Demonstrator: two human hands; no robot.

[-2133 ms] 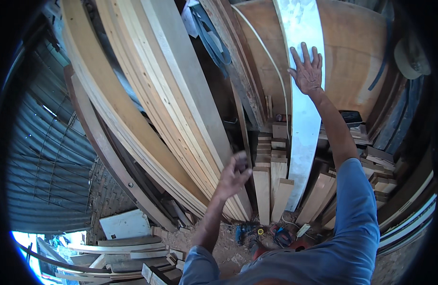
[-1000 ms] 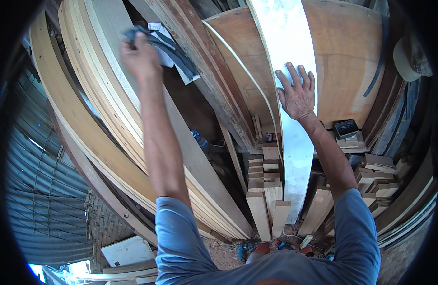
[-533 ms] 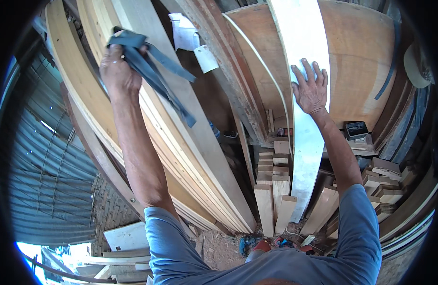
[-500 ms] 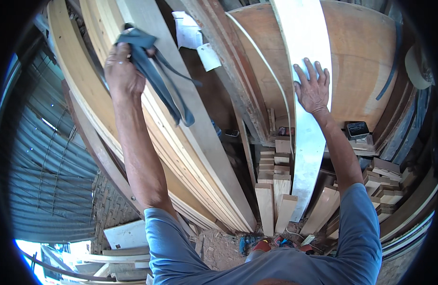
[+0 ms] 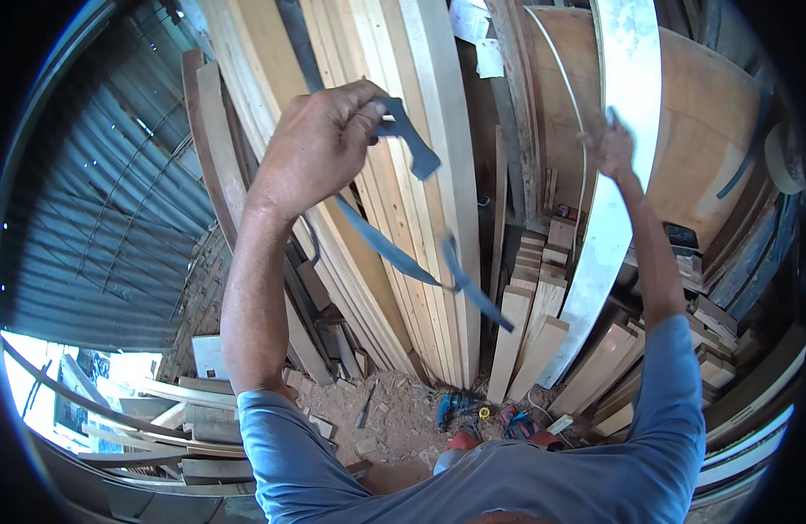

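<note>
My left hand [image 5: 324,140] is closed on a dark blue-grey rubber strip [image 5: 390,251], raised over the long pale timbers [image 5: 390,166]. One wide end pokes out past the fingertips, and the rest hangs below in loose lengths, its lower end blurred. Over the long white board [image 5: 608,227], which leans upright on the right, is my right hand [image 5: 616,150]. Motion smears its fingers, so whether they grip the board cannot be made out.
A curved plywood sheet [image 5: 695,131] stands behind the white board. Short wood blocks [image 5: 530,306] are stacked beside it. On the shavings-covered floor lie a blue power tool [image 5: 455,409] and a yellow tape roll [image 5: 484,413]. Corrugated metal sheeting [image 5: 80,236] forms the left wall.
The view has turned left. My left hand has drawn the rubber strip off the timbers toward me, and it now dangles. My right hand, flat on the white board before, has shifted and blurred.
</note>
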